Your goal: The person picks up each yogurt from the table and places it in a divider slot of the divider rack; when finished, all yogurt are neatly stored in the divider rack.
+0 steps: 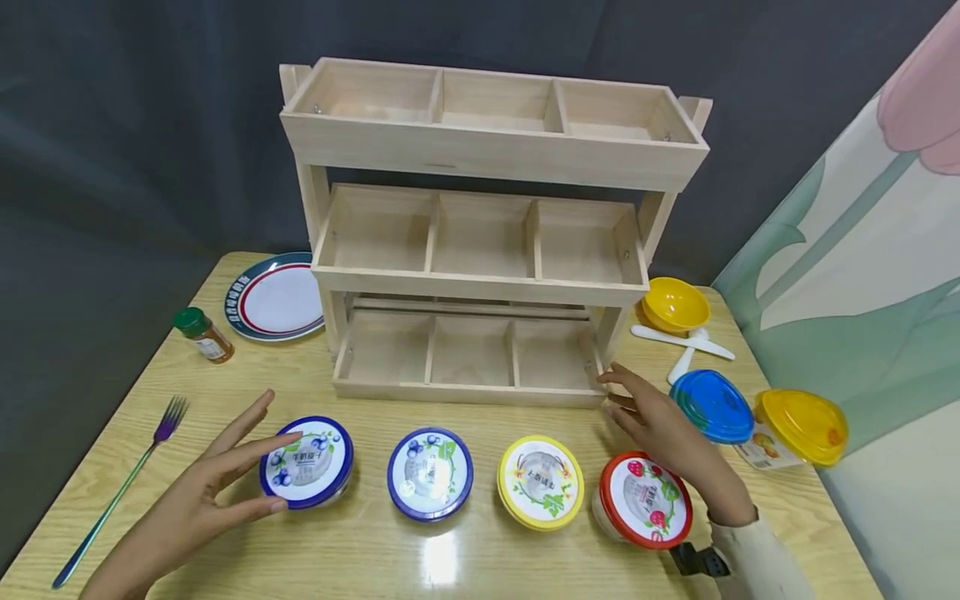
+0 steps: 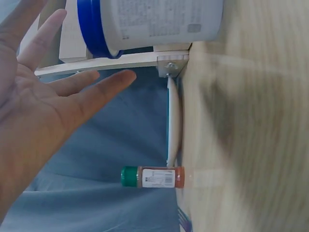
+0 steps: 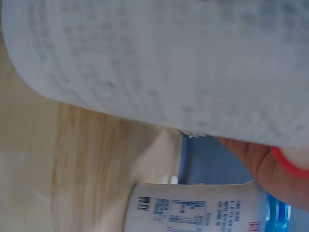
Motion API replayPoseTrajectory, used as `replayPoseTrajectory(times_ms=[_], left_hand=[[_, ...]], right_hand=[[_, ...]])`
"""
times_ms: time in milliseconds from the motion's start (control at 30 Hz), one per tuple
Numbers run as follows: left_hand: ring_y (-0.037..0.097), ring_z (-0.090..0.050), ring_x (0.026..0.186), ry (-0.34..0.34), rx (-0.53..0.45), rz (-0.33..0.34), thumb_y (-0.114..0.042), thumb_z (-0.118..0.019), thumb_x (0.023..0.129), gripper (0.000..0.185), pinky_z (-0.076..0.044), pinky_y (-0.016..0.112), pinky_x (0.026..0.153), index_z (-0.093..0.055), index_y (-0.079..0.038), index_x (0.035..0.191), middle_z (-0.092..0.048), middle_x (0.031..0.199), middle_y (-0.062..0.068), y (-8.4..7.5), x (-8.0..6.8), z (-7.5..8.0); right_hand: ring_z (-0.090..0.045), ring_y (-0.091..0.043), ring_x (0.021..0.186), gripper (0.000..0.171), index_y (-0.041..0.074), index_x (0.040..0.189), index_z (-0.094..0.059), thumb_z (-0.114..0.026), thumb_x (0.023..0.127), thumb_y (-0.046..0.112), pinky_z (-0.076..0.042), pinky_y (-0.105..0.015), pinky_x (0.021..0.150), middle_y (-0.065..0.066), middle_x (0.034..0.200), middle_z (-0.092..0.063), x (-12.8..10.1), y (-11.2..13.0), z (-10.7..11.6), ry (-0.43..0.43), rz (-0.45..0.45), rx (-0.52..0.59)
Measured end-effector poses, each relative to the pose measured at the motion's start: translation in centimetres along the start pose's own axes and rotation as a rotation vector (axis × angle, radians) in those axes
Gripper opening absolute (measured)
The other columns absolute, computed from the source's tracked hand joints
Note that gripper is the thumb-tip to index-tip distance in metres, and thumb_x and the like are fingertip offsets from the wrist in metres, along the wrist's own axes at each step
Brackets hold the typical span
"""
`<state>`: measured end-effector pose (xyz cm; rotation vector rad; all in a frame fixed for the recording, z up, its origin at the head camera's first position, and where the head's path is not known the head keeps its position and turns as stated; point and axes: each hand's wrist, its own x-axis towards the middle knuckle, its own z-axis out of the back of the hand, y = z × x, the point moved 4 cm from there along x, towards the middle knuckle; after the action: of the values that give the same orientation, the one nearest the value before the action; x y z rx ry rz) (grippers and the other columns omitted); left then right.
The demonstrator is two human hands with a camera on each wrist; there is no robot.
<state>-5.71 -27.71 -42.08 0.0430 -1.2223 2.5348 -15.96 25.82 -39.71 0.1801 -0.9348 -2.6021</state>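
Wooden rack: nine bare compartments. Blue-lidded cup, blueberry label; left hand relaxed beside; right hand flat, holding nothing.

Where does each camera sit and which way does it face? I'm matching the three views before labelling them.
Head: above the table, looking forward and down at the wooden rack and four cups; both the left hand and the right hand show.
Left wrist: beside the left hand, looking across the tabletop, turned sideways; the open palm and fingers show.
Right wrist: pressed close to a blurred white cup wall; only a bit of the hand shows.
Shared: the blue-lidded cup and the spice bottle appear in the head and left wrist views.
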Motion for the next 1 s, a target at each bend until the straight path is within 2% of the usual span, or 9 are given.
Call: replayPoseTrajectory(times_ms=[233,333,400,467,567,600,800,900,1000], left_hand=[[-0.021,-0.025,0.143,0.028,-0.065,0.043,-0.007,-0.089,0.089,0.06,-0.05,0.016,0.096,-0.071,-0.02,0.145,-0.026,0.175,-0.015,0.8,-0.3,-0.9],[-0.02,-0.027,0.141,0.033,-0.077,0.067,-0.009,-0.088,0.091,0.054,-0.05,0.016,0.096,-0.073,-0.022,0.141,-0.029,0.175,-0.009,1.0,-0.5,-1.3],[-0.007,-0.034,0.148,0.036,-0.071,0.085,-0.01,-0.088,0.092,0.051,-0.048,0.015,0.097,-0.075,-0.024,0.139,-0.032,0.175,-0.001,1.0,-0.6,-1.5],[0.018,-0.038,0.155,0.039,-0.075,0.104,-0.011,-0.088,0.092,0.047,-0.042,0.01,0.099,-0.076,-0.024,0.135,-0.035,0.174,0.01,1.1,-0.6,-1.7],[0.059,-0.037,0.148,0.051,-0.102,0.143,-0.011,-0.089,0.091,0.043,-0.035,0.006,0.099,-0.078,-0.024,0.131,-0.037,0.169,0.026,1.4,-0.7,-2.0],[0.066,-0.034,0.146,0.059,-0.139,0.152,-0.009,-0.088,0.091,0.043,-0.036,0.006,0.099,-0.078,-0.021,0.131,-0.036,0.168,0.031,1.5,-0.7,-2.1],[0.066,-0.036,0.144,0.117,-0.381,0.225,0.002,-0.08,0.096,0.041,-0.057,0.02,0.094,-0.072,-0.003,0.135,-0.031,0.162,0.045,2.0,-0.8,-2.6],[0.069,-0.034,0.145,0.133,-0.413,0.281,-0.002,-0.079,0.098,0.041,-0.057,0.02,0.094,-0.071,-0.003,0.137,-0.029,0.164,0.042,2.0,-0.7,-2.6],[0.073,-0.028,0.146,0.138,-0.418,0.301,-0.003,-0.08,0.098,0.042,-0.056,0.02,0.095,-0.07,-0.001,0.138,-0.028,0.165,0.042,1.9,-0.7,-2.4]], right_hand=[[-0.068,-0.053,0.122,0.046,-0.003,0.151,-0.054,-0.065,0.106,-0.005,-0.062,-0.049,0.091,-0.038,0.163,-0.039,0.5,-1.1,-0.3,0.004,-0.024,0.065],[-0.066,-0.054,0.125,0.041,-0.003,0.146,-0.059,-0.065,0.106,-0.005,-0.061,-0.051,0.093,-0.037,0.16,-0.045,0.8,-1.8,-0.3,-0.008,-0.039,0.095],[-0.064,-0.055,0.128,0.038,-0.003,0.143,-0.061,-0.066,0.105,-0.005,-0.059,-0.052,0.096,-0.037,0.158,-0.048,0.9,-2.2,-0.3,-0.013,-0.053,0.117],[-0.063,-0.055,0.129,0.036,-0.003,0.141,-0.064,-0.066,0.105,-0.004,-0.059,-0.051,0.096,-0.036,0.157,-0.05,1.1,-2.6,-0.3,-0.022,-0.077,0.138],[-0.068,-0.052,0.123,0.034,-0.001,0.139,-0.067,-0.067,0.105,-0.004,-0.062,-0.044,0.093,-0.034,0.155,-0.053,1.1,-3.0,-0.4,-0.033,-0.114,0.153],[-0.07,-0.051,0.12,0.034,-0.001,0.139,-0.067,-0.067,0.105,-0.004,-0.063,-0.042,0.091,-0.034,0.154,-0.054,1.2,-3.2,-0.5,-0.038,-0.125,0.161],[-0.071,-0.05,0.116,0.027,-0.005,0.131,-0.071,-0.066,0.105,-0.007,-0.064,-0.04,0.086,-0.033,0.146,-0.06,1.4,-4.1,-1.1,-0.089,-0.147,0.242],[-0.07,-0.051,0.117,0.025,-0.006,0.129,-0.072,-0.065,0.105,-0.006,-0.064,-0.041,0.086,-0.033,0.145,-0.06,1.6,-4.4,-1.3,-0.113,-0.157,0.282],[-0.07,-0.052,0.117,0.025,-0.006,0.129,-0.071,-0.065,0.106,-0.007,-0.064,-0.043,0.087,-0.033,0.145,-0.06,1.7,-4.5,-1.4,-0.119,-0.165,0.31]])
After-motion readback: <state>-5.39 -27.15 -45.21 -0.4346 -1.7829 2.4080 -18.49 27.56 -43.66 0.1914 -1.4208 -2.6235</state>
